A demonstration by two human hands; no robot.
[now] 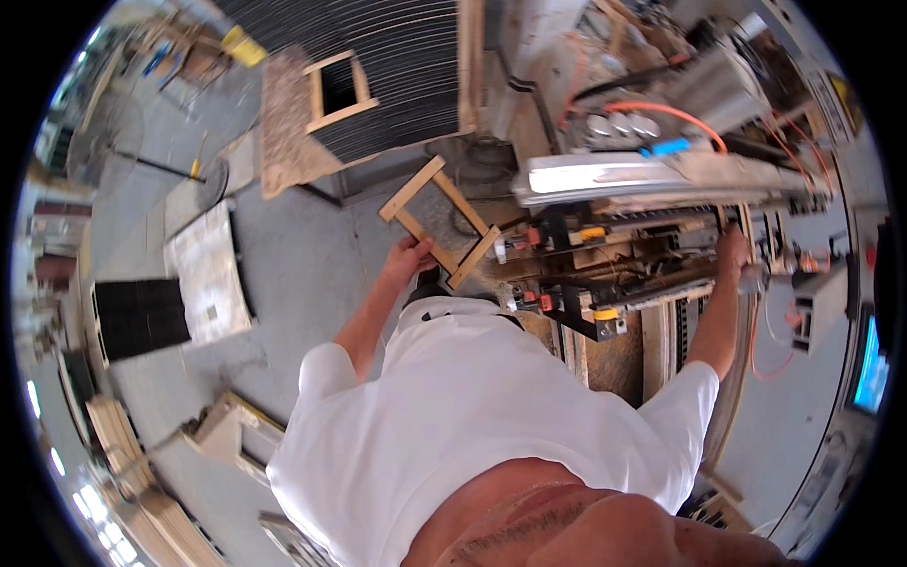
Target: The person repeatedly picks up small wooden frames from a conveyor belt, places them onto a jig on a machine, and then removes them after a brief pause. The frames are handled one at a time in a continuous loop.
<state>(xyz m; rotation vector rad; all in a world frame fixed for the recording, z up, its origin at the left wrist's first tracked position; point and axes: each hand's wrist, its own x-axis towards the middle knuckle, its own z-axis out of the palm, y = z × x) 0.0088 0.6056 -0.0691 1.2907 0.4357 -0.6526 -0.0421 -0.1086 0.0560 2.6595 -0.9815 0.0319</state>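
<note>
My left hand (411, 259) is closed on one corner side of a small rectangular wooden frame (413, 188), held tilted in the air in front of my waist. The frame is made of light wood bars around an open middle. Out to the right, my right hand (731, 248) reaches into a long machine (661, 180) with a metal beam along its top. Its fingers look closed beside a light wooden strip (745, 231) there; what they hold is partly hidden. Clamp-like fittings with orange and yellow parts (605, 317) sit on the machine, between my hands.
Another wooden frame (369, 106) lies on a black ridged stack (416, 66) beyond my left hand. An orange hose (675, 111) and a blue tool (665, 147) are on the machine. A black panel (142, 319) stands at left, long boards (118, 444) lower left, a screen (870, 364) far right.
</note>
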